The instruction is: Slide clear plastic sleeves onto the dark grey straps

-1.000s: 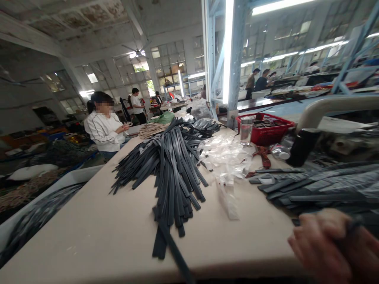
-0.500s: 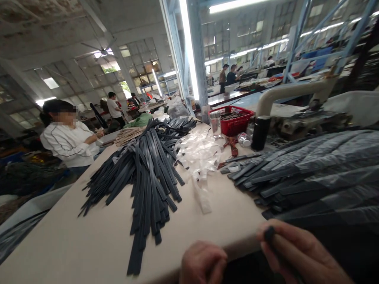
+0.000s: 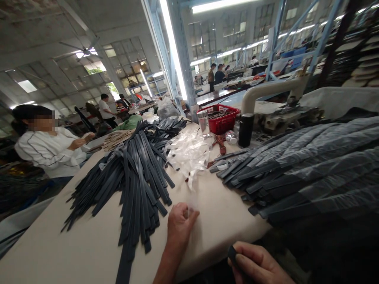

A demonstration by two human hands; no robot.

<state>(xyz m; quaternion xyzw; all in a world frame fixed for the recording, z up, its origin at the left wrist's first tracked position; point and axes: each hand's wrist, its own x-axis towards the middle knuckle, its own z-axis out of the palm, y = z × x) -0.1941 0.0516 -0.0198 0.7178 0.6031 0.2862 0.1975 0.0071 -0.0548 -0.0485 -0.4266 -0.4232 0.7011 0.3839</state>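
My left hand reaches over the table, thumb and fingers closed at the near end of a clear plastic sleeve, which is blurred there. My right hand, low at the table's front edge, pinches a dark grey strap near its end; the rest of this strap is hidden. Loose dark straps are heaped left of my left hand. Beyond it spreads a pile of clear plastic sleeves. On the right lie many dark straps in plastic sleeves.
A red basket, a glass jar and a black bottle stand at the back of the beige table. A machine is behind them. A co-worker in a white top is at the left.
My left hand has moved forward from the table edge to the nearest plastic sleeve and closed there. My right hand still holds the strap, now further left in view. The view has shifted right.
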